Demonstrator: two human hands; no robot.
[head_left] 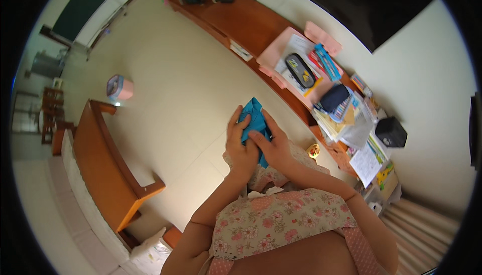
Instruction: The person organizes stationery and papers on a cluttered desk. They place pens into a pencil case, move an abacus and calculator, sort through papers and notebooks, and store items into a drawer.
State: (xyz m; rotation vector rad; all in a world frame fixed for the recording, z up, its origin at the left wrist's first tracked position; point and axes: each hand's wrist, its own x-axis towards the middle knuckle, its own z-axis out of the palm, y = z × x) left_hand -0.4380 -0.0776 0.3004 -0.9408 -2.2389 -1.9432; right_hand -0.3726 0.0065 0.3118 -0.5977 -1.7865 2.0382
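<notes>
Both of my hands are closed around a bright blue folded sheet [255, 115], held in front of my body above the floor. Whether it is paper or thin cloth I cannot tell. My left hand [240, 147] wraps its left side, with the fingers pointing up along it. On the other side, my right hand [275, 147] grips it, the thumb pressed across its front. The sheet's pointed top sticks out above the fingers, and a lower bit shows between the wrists. My palms hide the rest.
To the right, a long wooden cabinet [236, 16] carries a pink tray-like desk [275, 49], a dark pencil case [299, 71], papers and a black cube-shaped box [391, 132]. A wooden bench [108, 174] stands at left. A pink bin [120, 88] sits on the tiled floor [170, 99].
</notes>
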